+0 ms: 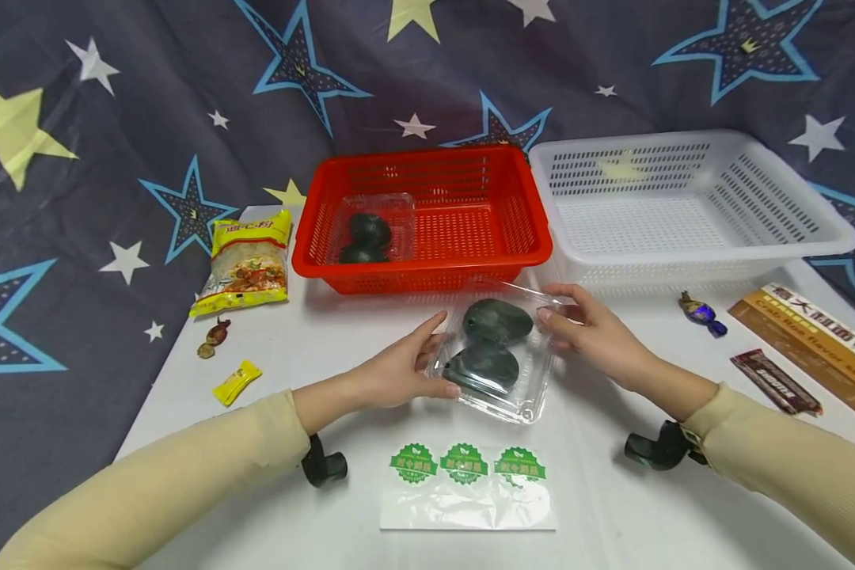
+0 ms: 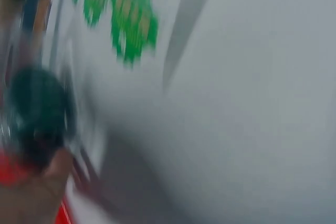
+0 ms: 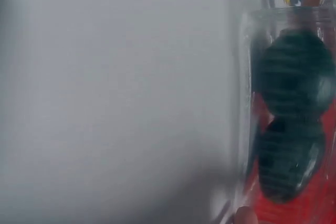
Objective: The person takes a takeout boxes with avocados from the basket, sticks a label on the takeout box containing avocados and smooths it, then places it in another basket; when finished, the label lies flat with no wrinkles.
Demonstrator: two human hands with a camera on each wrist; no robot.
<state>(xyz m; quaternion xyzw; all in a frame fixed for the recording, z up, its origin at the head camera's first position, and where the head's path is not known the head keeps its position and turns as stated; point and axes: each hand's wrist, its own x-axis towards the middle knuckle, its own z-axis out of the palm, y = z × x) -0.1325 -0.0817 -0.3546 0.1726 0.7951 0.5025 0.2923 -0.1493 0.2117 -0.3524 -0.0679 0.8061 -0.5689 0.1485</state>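
Observation:
A clear plastic clamshell box [image 1: 523, 409] with two dark green avocados inside is held between both hands in front of the red basket. The upper avocado [image 1: 497, 320] lies above the lower avocado [image 1: 483, 367] in the head view. My left hand [image 1: 399, 372] grips the box's left side, thumb toward its near corner. On the far right corner, my right hand [image 1: 602, 339] pinches the rim between thumb and fingers. In the right wrist view the avocados [image 3: 291, 156] show through the box wall; the left wrist view is blurred.
Behind stands a red basket [image 1: 427, 279] with another clear box [image 1: 401, 207] of dark green avocados. Right of it is a white basket [image 1: 691, 257]. A sheet of green stickers [image 1: 470, 507] lies in front. A yellow food bag [image 1: 249, 269], candies and bars lie at the sides.

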